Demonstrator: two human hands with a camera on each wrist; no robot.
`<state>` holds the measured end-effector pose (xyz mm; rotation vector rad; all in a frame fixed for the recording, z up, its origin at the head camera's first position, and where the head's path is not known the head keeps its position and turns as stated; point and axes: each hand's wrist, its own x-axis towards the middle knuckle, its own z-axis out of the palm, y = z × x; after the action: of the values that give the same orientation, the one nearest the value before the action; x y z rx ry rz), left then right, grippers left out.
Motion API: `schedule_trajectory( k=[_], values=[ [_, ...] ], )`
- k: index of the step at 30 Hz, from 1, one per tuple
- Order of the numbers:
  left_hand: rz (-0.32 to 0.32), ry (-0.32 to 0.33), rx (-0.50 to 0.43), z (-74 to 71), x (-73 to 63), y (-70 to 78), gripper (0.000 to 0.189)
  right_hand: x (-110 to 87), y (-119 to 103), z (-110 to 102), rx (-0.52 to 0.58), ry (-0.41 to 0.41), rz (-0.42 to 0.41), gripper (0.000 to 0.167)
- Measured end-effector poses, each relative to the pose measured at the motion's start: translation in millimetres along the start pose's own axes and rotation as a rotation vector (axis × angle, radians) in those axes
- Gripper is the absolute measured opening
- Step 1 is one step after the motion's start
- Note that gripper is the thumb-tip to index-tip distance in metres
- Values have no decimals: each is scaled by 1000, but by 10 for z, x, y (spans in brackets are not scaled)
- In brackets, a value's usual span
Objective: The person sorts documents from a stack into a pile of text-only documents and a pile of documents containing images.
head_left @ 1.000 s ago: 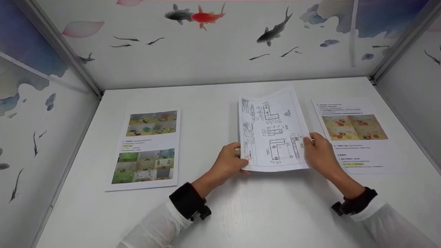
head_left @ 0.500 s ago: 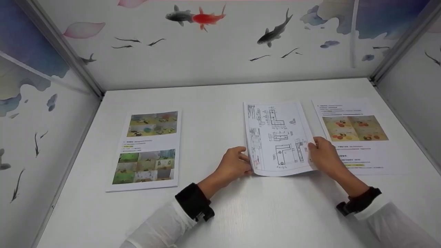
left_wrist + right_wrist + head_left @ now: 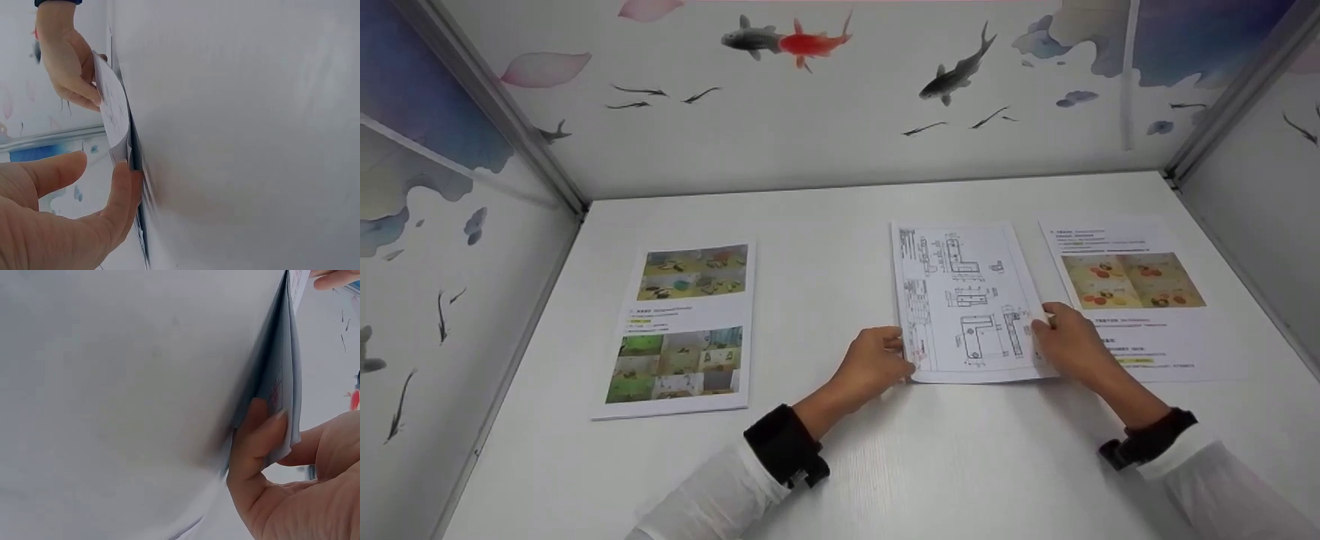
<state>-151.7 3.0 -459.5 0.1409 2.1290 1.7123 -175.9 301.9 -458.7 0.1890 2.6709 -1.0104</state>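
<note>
In the head view, a thin stack of paper sheets with technical line drawings lies right of the table's middle. My left hand is at its lower left corner; in the left wrist view that hand touches the sheets' edge with its fingertips, thumb apart from the paper. My right hand grips the lower right side. Seen from the right wrist, this hand has its fingers under the raised sheets, with the thumb partly hidden behind them. The corner there is lifted off the table.
A stack of printed sheets with photos lies on the left of the white table. Another printed sheet with photos is at the right, close beside the drawings and partly behind my right hand. Panels with painted fish enclose the table.
The drawing stack has come down toward the table and shifted slightly right, now lying flatter. Both hands have moved down with it; the left thumb has come off the sheets' face.
</note>
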Motion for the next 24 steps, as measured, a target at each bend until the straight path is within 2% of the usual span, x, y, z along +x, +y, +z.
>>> schedule_trajectory(
  k=[6,16,24],
  values=[
    [29,-23,40,34,3,27,50,-9,11,-61,-34,-5,20,60],
    [8,-32,75,67,17,33,55,-54,33,-70,-45,2,5,55],
    [38,-55,84,95,20,42,50,-145,-5,-42,-98,23,-64,36]
  ],
)
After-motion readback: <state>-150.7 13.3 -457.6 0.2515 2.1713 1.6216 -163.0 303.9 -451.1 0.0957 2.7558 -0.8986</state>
